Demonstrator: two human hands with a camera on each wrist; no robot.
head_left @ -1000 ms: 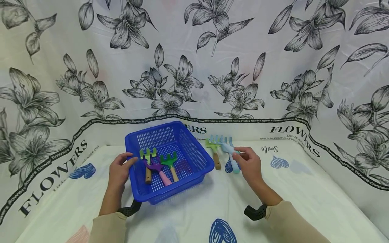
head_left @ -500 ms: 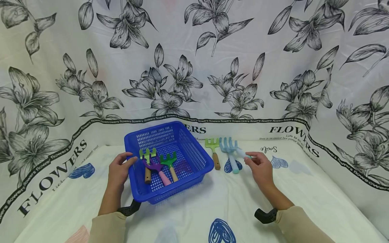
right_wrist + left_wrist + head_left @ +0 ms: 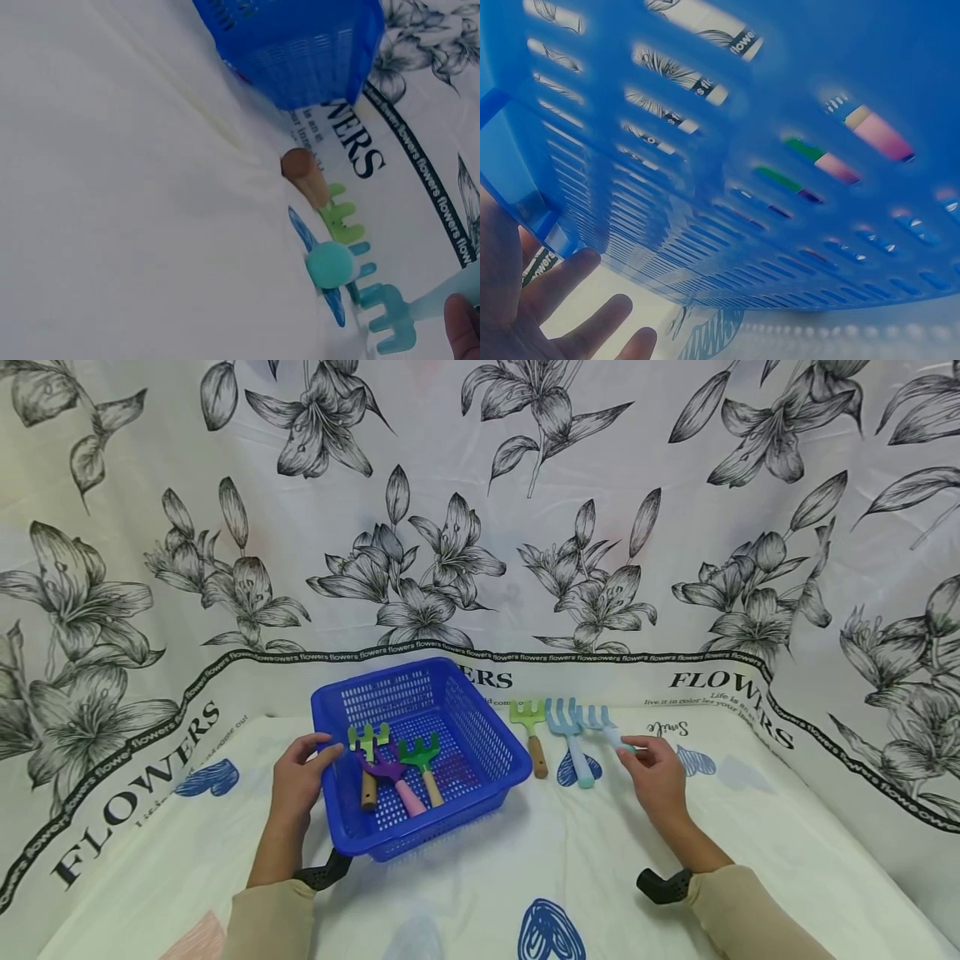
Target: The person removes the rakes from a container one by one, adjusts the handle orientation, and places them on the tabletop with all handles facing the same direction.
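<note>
My left hand (image 3: 296, 777) holds the left rim of a blue plastic basket (image 3: 450, 810), thumb over the edge; in the left wrist view its fingers (image 3: 604, 322) spread along the outside wall. A light blue hand rake (image 3: 597, 720) is pinched by the handle end in my right hand (image 3: 658, 781), tines pointing away to the upper left. To its left lie another light blue rake (image 3: 576, 752) and a light green rake with a wooden handle (image 3: 536, 743). Inside the basket are a yellow-green rake (image 3: 368, 768), a purple rake with a pink handle (image 3: 405, 789) and a green rake (image 3: 427, 768).
White cloth (image 3: 480, 893) printed with hearts and lettering covers the table. Behind it hangs a flower-patterned curtain (image 3: 517, 610) with a black printed border. The basket stands left of the loose rakes, its near right corner close to the light green one.
My right hand has moved right with the light blue rake, from over the other blue rake to beside it. My left hand has stayed at the basket rim.
</note>
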